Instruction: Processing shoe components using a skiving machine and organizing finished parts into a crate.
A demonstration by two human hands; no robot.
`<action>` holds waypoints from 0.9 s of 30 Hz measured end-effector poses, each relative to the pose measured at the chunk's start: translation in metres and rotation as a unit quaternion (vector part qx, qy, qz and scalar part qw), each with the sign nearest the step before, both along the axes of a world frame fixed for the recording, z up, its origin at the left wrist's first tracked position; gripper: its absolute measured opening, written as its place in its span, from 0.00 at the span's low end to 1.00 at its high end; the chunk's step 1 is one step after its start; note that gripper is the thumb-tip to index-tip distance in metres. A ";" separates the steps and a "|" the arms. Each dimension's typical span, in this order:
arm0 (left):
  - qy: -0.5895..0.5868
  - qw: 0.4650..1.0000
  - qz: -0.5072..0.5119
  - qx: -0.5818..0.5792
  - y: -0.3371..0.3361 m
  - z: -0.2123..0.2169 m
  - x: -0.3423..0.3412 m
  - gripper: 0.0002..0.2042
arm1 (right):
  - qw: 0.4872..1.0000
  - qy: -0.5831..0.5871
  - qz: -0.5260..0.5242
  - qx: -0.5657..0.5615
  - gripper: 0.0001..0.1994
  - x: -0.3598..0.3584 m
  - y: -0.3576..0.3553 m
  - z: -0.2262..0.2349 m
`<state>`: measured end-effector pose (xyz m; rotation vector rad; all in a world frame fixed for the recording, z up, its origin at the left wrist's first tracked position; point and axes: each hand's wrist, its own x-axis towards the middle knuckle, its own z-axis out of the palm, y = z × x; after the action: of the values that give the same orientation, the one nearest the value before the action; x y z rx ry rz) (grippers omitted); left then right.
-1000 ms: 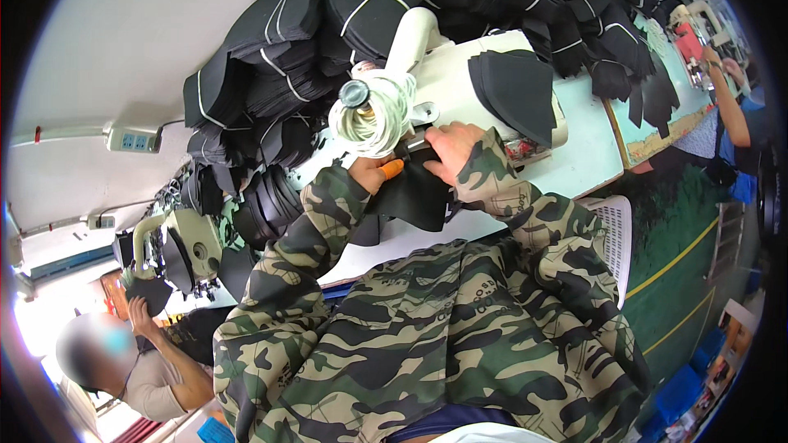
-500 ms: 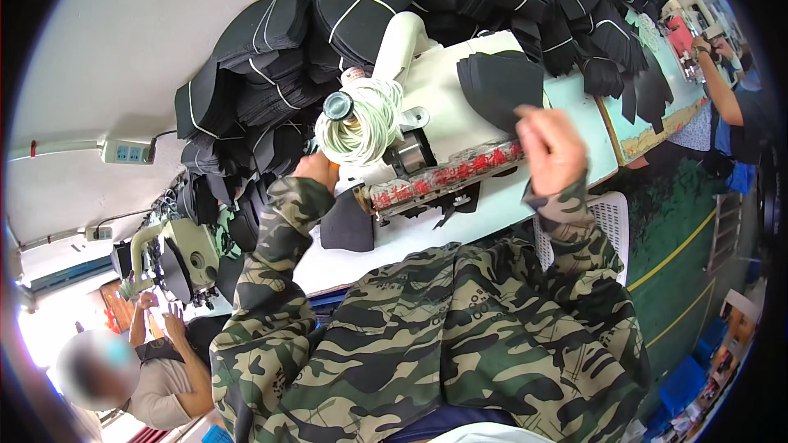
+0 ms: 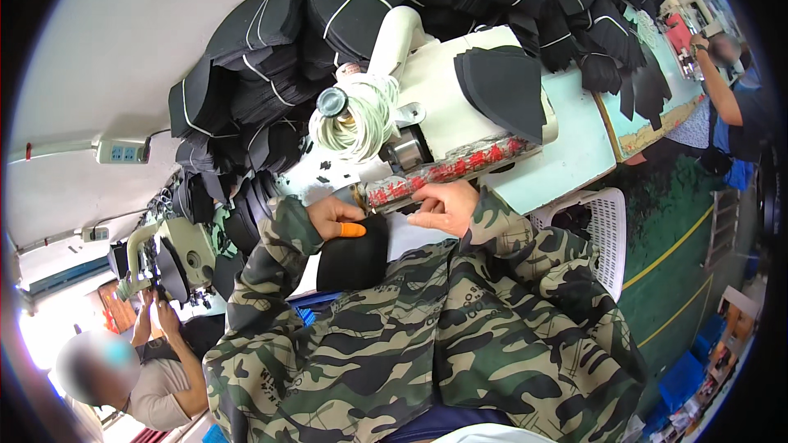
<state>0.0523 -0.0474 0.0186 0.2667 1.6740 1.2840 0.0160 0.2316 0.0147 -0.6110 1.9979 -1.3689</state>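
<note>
My left hand (image 3: 335,220), with an orange cover on one finger, holds the upper edge of a black fabric piece (image 3: 355,261) at the table's front edge. Close by on the right is my right hand (image 3: 447,207), its fingers drawn together in front of the machine; whether anything is between them I cannot make out. Just beyond both hands stands a cream sewing machine (image 3: 443,82) with red marks along its worn near side. Several curved black fabric pieces (image 3: 502,92) lie on top of it. A coil of whitish cord (image 3: 361,127) hangs at its left end.
Tied bundles of black pieces (image 3: 353,0) are heaped along the back. A white plastic basket (image 3: 606,246) stands to my right, beside the green floor (image 3: 669,221). At left, a co-worker (image 3: 168,369) sits at another sewing machine (image 3: 187,254); another person's arm (image 3: 722,94) shows far right.
My right hand has come down and left from the pieces on top of the machine to its near edge. My left hand has moved nearer, onto the black fabric piece.
</note>
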 end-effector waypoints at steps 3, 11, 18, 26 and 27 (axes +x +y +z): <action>0.035 0.998 0.053 0.019 0.031 0.026 -0.017 0.09 | 0.995 -0.098 -0.004 -0.010 0.10 -0.001 -0.004 0.003; 0.035 0.981 0.180 -0.066 0.016 -0.026 -0.016 0.12 | 0.993 0.114 -0.012 0.039 0.08 -0.018 -0.022 0.002; 0.024 0.979 0.183 -0.085 0.024 -0.003 -0.039 0.12 | 0.977 0.197 -0.079 0.023 0.07 -0.043 -0.005 0.012; 0.160 0.935 0.313 -0.058 0.064 -0.020 -0.038 0.12 | 0.907 0.345 0.049 0.235 0.14 -0.058 -0.015 0.030; 0.082 0.941 0.325 -0.044 0.062 -0.015 -0.039 0.12 | 0.917 0.324 0.039 0.231 0.13 -0.055 -0.014 0.033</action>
<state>0.0137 0.0145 0.0032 -0.2708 2.0482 1.6878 -0.0394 0.2176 0.0479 -0.9861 2.6598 -0.6251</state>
